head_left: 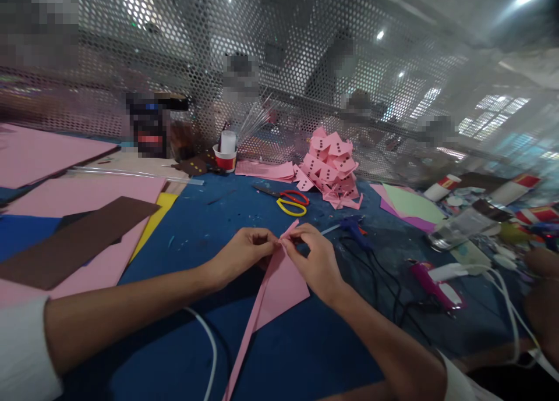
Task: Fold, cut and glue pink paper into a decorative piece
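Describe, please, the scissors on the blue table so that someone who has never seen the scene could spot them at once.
On the blue table, find the heap of pink paper cut-outs against the perforated metal screen. Just left of it, beyond the pink paper sheet pinched by the left hand and right hand, lie the scissors. One red and one yellow handle loop mark them out.

Scissors [286, 200], red and yellow handles, flat on blue tabletop [205, 215]. Just behind-right of scissors: heap of pink cut pieces [332, 165]. Behind-left: red-and-white cup [226, 156]. Right, near: blue glue gun [354, 227]. Well left: yellow sheet [155, 217], brown sheet [74, 241] beyond it. Far behind: perforated metal screen [305, 69].
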Available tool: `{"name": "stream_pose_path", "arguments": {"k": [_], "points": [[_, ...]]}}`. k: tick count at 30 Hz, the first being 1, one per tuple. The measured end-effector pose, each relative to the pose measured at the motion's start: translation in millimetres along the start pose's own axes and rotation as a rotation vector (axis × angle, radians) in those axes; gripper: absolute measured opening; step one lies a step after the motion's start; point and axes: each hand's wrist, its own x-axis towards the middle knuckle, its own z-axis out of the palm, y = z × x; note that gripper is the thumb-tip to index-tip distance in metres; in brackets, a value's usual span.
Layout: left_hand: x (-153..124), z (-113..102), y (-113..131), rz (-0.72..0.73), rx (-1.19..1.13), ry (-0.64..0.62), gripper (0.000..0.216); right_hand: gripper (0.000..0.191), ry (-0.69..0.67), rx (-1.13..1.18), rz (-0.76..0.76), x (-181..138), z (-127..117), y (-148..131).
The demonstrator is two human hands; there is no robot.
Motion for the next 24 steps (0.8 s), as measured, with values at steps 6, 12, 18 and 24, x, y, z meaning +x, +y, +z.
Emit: {"name": "stream_pose_path", "arguments": {"k": [6, 12, 18, 24], "points": [[-1.1, -1.1, -0.3, 0.035, -0.011, -0.007, 0.021, 0.008, -0.037, -0.048, -0.11, -0.8, -2.9, -3.1], [-1.3, -1.3, 2.6, 0.044, 0.017, 0.017, 0.024, 0.017, -0.08, -0.1, -0.158, -1.6, -5.5, -1.8], [-3.4, -1.5, 6.0, 0.009, -0.069, -0.029, 0.027, 0.02, -0.082, -0.13, -0.199, -1.7, -7.3, -1.4], [-3.3, -4.5, 5.1, -0.024, -0.158, -0.033, 0.026, 0.027, -0.11, -0.189, -0.209, -3.0, -8.8, -1.2]]}}
